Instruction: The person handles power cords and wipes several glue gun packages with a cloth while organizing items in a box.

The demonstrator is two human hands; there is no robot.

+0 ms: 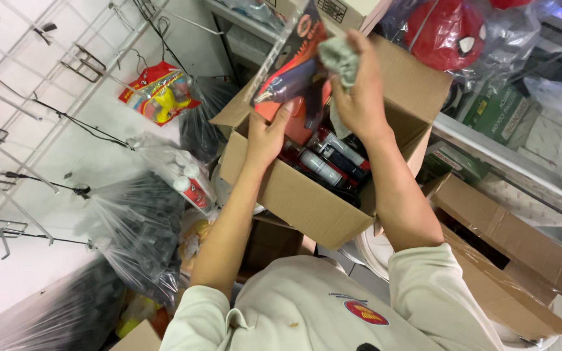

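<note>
The open cardboard box point(307, 201) holds packaged toys point(323, 162), packed tight wall to wall. Above its rim, the left hand point(268, 133) clamps the lower edge of a red blister-packed toy point(292, 78); the right hand point(359, 97) presses a grey cloth point(339, 58) against it, fingers curled. Plastic bags point(138, 227) crowd the left side.
</note>
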